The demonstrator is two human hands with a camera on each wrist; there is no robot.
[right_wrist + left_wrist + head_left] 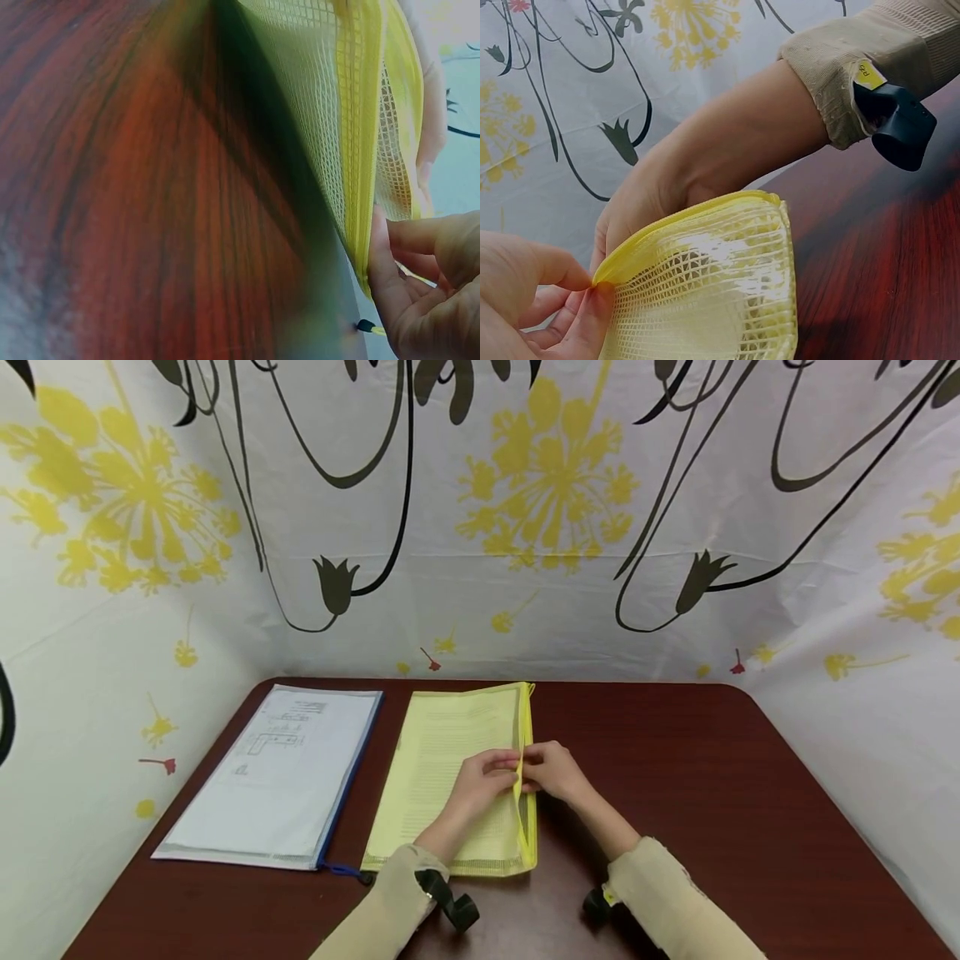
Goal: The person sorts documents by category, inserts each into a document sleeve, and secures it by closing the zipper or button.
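A yellow mesh zipper pouch (438, 727) lies on the table with a printed sheet showing through it. Its zippered right side gapes, the two edges standing apart. My left hand (477, 781) pinches the upper zipper edge (660, 225) between thumb and fingers, as the left wrist view shows. Across the opening, my right hand (557, 771) pinches the other zipper edge (362, 187) near its middle. The right wrist view shows that thumb (382, 262) lying along the yellow tape. In the left wrist view the right fingers are hidden behind the pouch.
To the left lies a white pouch (262, 777) with a blue zipper edge and a sheet bearing a drawing. Its blue cord (341, 868) reaches toward the yellow pouch. The dark red table (675, 760) meets a patterned white curtain (420, 635) at the back and sides.
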